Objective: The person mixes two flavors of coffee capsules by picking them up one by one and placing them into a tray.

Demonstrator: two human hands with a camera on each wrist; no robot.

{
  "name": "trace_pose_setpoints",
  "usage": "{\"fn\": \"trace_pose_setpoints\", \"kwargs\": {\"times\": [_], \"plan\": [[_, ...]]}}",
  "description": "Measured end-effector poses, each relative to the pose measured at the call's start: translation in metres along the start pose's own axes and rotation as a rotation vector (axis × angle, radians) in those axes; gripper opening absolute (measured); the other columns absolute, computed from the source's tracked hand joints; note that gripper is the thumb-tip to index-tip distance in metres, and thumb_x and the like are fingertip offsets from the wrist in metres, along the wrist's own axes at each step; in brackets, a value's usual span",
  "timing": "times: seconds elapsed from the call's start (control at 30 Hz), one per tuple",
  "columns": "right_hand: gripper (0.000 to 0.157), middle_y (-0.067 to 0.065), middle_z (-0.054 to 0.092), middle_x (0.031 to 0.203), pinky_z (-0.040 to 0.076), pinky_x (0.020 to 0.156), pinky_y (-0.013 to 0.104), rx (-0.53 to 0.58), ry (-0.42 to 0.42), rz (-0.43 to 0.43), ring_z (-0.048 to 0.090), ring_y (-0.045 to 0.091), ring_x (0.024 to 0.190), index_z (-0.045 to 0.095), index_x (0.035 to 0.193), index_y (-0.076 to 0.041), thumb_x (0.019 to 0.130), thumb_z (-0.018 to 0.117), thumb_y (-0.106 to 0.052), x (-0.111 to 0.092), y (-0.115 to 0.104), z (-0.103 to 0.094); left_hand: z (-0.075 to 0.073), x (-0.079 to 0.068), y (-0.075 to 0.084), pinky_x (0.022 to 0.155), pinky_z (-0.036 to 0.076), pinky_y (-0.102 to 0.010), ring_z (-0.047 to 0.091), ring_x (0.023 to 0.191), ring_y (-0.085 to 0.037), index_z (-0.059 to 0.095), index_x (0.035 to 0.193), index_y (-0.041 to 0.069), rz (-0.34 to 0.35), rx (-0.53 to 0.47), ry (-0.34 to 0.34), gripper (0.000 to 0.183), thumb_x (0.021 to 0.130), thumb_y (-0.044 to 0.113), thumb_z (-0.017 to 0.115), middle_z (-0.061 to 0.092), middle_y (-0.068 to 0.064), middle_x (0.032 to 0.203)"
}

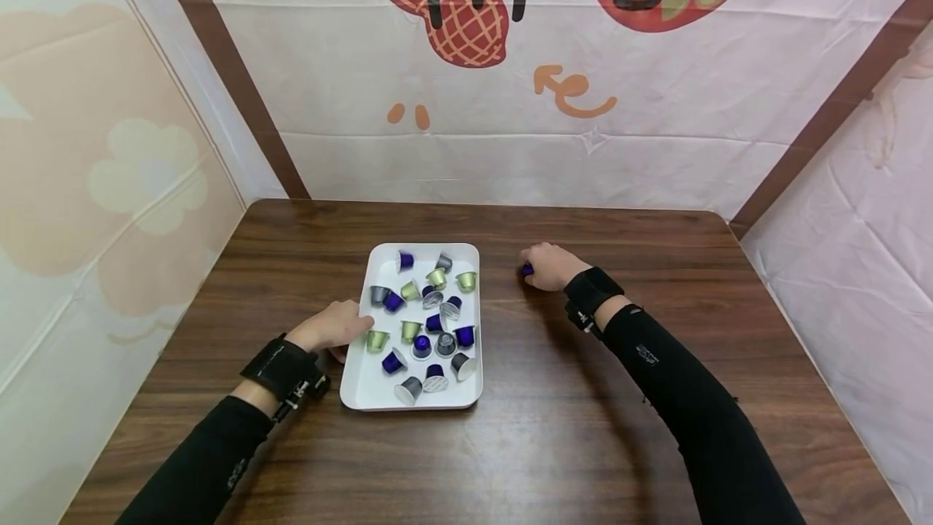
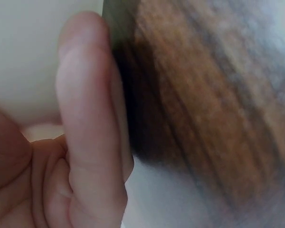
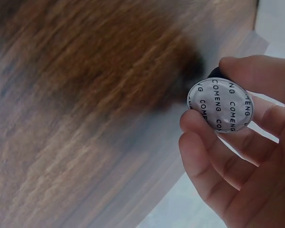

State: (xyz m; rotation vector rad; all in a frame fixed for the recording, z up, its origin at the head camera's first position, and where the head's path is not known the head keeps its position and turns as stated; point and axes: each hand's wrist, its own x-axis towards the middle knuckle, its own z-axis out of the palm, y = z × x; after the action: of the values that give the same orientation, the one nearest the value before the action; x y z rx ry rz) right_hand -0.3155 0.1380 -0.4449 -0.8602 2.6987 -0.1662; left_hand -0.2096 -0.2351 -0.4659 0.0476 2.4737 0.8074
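My right hand [image 1: 552, 266] pinches a dark blue coffee capsule [image 1: 527, 270] above the table, right of the tray. In the right wrist view, the capsule's silver foil lid [image 3: 221, 105] faces the camera, printed with "COMENG", between thumb and fingertips. My left hand [image 1: 334, 326] grips the left edge of a white rectangular tray [image 1: 452, 401], thumb over the rim and the other fingers lower at its side. On the tray lie several blue capsules [image 1: 394, 361], green capsules [image 1: 377, 340] and grey capsules [image 1: 409, 390], some upright, others tipped over.
A brown wood-grain table [image 1: 583, 444] carries the tray. Behind it hangs a white printed cloth [image 1: 496, 168], with more cloth along the left and right sides. Both wrists wear black straps with small cameras.
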Motion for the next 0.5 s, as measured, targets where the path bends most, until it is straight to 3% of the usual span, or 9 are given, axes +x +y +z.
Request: {"fn": "trace_pose_setpoints", "kwargs": {"times": [0.23,0.5], "plan": [[0.032,0.012,0.060,0.111,0.049,0.079,0.036,-0.007,0.054,-0.058,0.057,0.021,0.091,0.059,0.120,-0.003,0.091,0.062,-0.016,-0.010,-0.011,-0.005,-0.002,0.000,0.000,0.043,0.053,-0.032,0.062,0.049,-0.017,0.057,0.101,-0.008,0.000,0.001,-0.008,0.032,0.095,0.019,0.041,0.063,-0.011,0.071],[0.030,0.009,0.059,0.105,0.050,0.073,0.034,-0.018,0.108,-0.158,0.054,0.018,0.083,0.061,0.117,-0.003,0.090,0.063,-0.014,-0.019,-0.038,-0.017,-0.002,-0.001,0.001,0.044,0.053,-0.032,0.062,0.049,-0.017,0.056,0.104,-0.008,0.011,-0.006,-0.009,0.033,0.095,0.019,0.041,0.062,-0.012,0.072]]}}
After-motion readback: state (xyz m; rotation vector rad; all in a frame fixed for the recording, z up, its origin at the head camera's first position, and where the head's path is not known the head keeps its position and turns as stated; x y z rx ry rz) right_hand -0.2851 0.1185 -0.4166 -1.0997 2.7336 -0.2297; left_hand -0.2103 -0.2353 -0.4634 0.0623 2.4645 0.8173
